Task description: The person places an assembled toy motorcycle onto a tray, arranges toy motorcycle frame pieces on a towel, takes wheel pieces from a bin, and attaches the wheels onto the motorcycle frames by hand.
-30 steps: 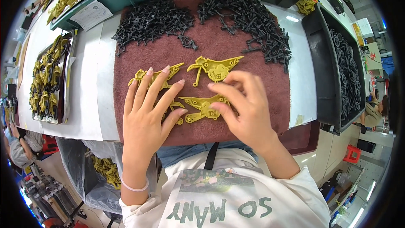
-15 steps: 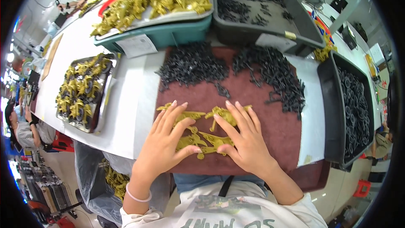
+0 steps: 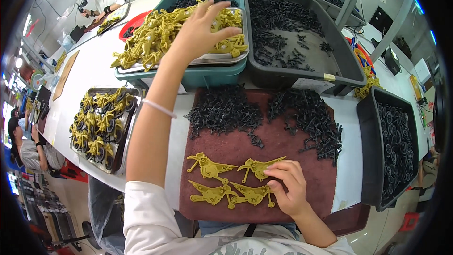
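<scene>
The left hand (image 3: 203,33) reaches to the far side, over a heap of yellow plastic parts (image 3: 153,38) on a metal tray (image 3: 207,60), its fingers spread; whether the fingertips touch the heap I cannot tell. That tray sits on a teal bin (image 3: 214,76). The right hand (image 3: 290,186) is at the right edge of four loose yellow pieces (image 3: 212,167), which lie in two rows on a reddish-brown cloth (image 3: 219,144) at the near side of the table. Its fingers are bent, with the thumb and forefinger apart, close to the two right-hand pieces; I cannot tell whether they touch them. On the far part of the cloth lie two piles of small black pieces (image 3: 224,111), left and right. Beyond the right pile stands a grey bin (image 3: 258,73) holding more of them. Farther right, a black bin (image 3: 375,160) holds dark rings (image 3: 396,132). At the left, another tray (image 3: 133,125) carries yellow parts with dark wheels (image 3: 101,127).
</scene>
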Tool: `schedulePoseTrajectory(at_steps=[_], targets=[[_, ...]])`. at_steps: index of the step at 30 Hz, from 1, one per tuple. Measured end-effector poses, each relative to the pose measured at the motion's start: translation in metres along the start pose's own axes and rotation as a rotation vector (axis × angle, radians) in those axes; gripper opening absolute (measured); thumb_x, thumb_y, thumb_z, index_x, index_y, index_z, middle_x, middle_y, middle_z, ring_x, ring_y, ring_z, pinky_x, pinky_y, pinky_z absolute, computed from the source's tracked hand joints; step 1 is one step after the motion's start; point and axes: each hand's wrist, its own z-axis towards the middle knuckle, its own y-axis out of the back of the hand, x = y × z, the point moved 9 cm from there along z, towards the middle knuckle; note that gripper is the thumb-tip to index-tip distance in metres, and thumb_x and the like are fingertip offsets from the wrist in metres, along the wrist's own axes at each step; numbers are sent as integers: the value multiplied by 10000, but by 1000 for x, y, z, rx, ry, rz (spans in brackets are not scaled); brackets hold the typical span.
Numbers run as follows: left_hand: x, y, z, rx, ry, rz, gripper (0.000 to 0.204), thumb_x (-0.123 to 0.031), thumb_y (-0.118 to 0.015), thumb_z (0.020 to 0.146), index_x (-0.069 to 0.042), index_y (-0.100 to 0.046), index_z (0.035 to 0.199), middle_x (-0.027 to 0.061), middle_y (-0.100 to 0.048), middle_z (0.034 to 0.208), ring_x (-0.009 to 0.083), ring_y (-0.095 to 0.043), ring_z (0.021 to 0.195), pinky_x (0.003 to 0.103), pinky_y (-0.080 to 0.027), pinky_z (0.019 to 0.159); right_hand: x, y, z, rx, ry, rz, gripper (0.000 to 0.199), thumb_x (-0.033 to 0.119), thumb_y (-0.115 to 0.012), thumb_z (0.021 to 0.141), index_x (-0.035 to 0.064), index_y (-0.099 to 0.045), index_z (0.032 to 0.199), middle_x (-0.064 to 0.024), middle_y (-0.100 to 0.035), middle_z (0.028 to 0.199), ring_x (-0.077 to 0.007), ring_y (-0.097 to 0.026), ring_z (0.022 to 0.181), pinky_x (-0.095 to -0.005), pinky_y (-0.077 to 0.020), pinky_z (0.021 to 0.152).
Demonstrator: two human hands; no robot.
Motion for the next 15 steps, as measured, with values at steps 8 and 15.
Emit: schedulePoseTrajectory(at_steps=[8, 15], targets=[[50, 33, -10, -126, 103, -140, 375, -133, -648, 877, -94, -540, 1234, 109, -524, 1305, 269, -613, 1030, 395, -519, 880, -2, 2, 2, -26, -31, 101, 176, 23, -685, 791, 59, -688, 964, -78, -637, 982, -261, -590, 884, -344, -480, 773], [-71, 51, -99, 30, 329, -1201, 439, -193, -576, 911, -29, -429, 1290, 123, -541, 1128, 159, -585, 806, 280, -501, 655, 28, 34, 16, -134, 36, 224, 326, 0, -710, 746, 92, -696, 1058, -82, -623, 1063, -243, -597, 935, -328, -487, 796]])
